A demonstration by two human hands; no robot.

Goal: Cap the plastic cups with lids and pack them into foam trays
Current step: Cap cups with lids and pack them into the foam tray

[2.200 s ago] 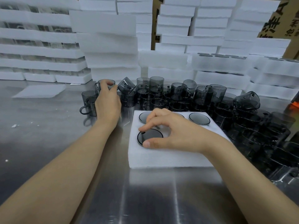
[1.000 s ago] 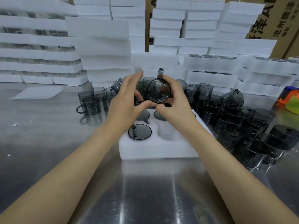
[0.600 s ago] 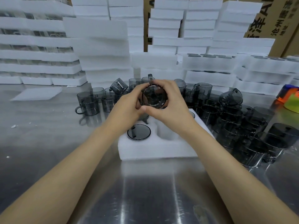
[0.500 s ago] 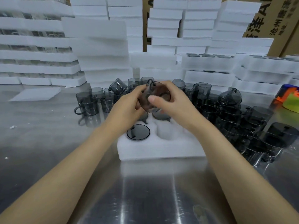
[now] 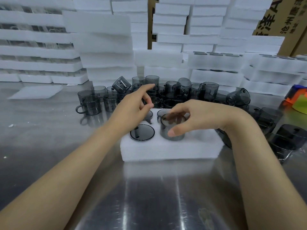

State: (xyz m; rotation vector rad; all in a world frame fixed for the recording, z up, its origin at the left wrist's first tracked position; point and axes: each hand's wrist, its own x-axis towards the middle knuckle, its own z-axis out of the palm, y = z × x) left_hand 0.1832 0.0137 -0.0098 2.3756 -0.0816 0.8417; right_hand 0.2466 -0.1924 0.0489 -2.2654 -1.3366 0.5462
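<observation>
The right hand gripped the capped cup to push it into the foam tray; the empty left hand hung loose at ten o'clock.

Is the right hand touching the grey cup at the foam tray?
Touching. In the head view the right hand holds the cup: thumb on its side, fingers curled over its rim.

The right hand covers the foam tray's right pockets, and the cup it grips is smeared by blur. At the frame's right edge an orange and green object is cut off, unidentifiable.
</observation>
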